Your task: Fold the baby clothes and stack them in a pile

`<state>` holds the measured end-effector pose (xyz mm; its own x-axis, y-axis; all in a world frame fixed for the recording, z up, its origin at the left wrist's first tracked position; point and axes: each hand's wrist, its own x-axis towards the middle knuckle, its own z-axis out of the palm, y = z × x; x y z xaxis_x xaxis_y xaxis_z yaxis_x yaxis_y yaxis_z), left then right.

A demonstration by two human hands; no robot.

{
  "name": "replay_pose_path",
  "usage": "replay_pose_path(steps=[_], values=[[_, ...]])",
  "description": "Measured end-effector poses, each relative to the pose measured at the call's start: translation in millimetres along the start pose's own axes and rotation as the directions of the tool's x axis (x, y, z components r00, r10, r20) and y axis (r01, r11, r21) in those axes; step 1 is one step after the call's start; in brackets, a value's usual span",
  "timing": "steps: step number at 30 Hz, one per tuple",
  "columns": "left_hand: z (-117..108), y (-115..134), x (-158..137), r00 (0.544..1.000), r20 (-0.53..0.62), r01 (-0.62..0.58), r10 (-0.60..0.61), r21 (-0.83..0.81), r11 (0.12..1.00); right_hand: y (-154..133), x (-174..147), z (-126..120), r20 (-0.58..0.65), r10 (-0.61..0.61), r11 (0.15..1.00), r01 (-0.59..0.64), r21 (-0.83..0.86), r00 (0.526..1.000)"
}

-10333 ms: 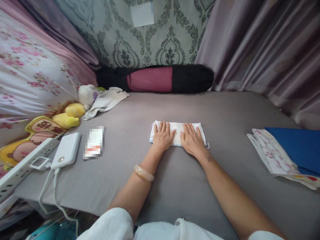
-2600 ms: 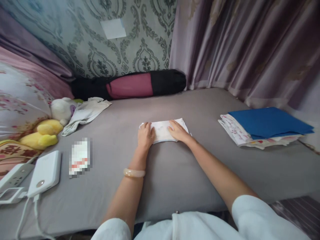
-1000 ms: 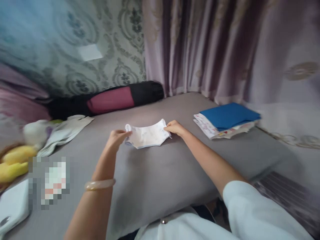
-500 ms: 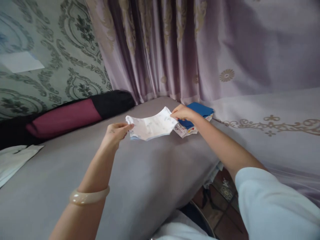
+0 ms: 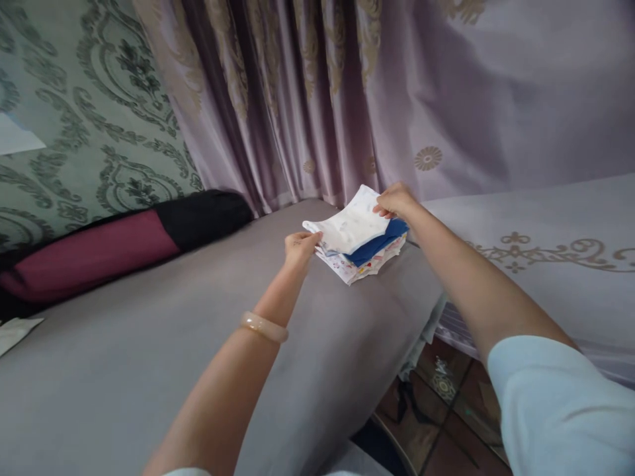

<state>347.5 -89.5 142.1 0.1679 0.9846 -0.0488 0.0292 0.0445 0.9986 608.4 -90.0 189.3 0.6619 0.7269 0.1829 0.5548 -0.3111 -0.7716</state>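
Observation:
Between my two hands hangs a small white folded garment with a faint print, which looks like a pair of underpants. My left hand pinches its left corner. My right hand grips its upper right edge. The garment lies over or just above a stack of folded cloths; whether it touches them I cannot tell. A blue folded cloth is on top of the stack, and a white cloth with a coloured print shows underneath. The garment hides the back of the stack.
The stack sits near the far corner of a bed with a grey sheet. A black and maroon long bag lies along the wall. Purple curtains hang behind. A white cloth lies at far left. Tiled floor shows lower right.
Both hands have carried the white garment to the right, from in front of the stack to over it. My view has turned somewhat to the right.

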Motion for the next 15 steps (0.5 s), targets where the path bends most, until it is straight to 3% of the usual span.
replay_pose_path(steps=[3, 10, 15], values=[[21, -5, 5, 0.999, 0.014, 0.05, -0.049, -0.047, 0.998, 8, 8, -4, 0.047, 0.065, 0.988, -0.058, -0.141, 0.997], [58, -17, 12, 0.984, 0.008, 0.18, -0.18, -0.106, 0.978, 25, 17, -4, 0.079, 0.061, 0.969, -0.04, -0.244, 0.995], [72, -25, 14, 0.979, 0.009, 0.204, -0.205, -0.159, 0.966, 39, 24, -4, 0.055, 0.055, 0.959, -0.037, -0.281, 0.997]])
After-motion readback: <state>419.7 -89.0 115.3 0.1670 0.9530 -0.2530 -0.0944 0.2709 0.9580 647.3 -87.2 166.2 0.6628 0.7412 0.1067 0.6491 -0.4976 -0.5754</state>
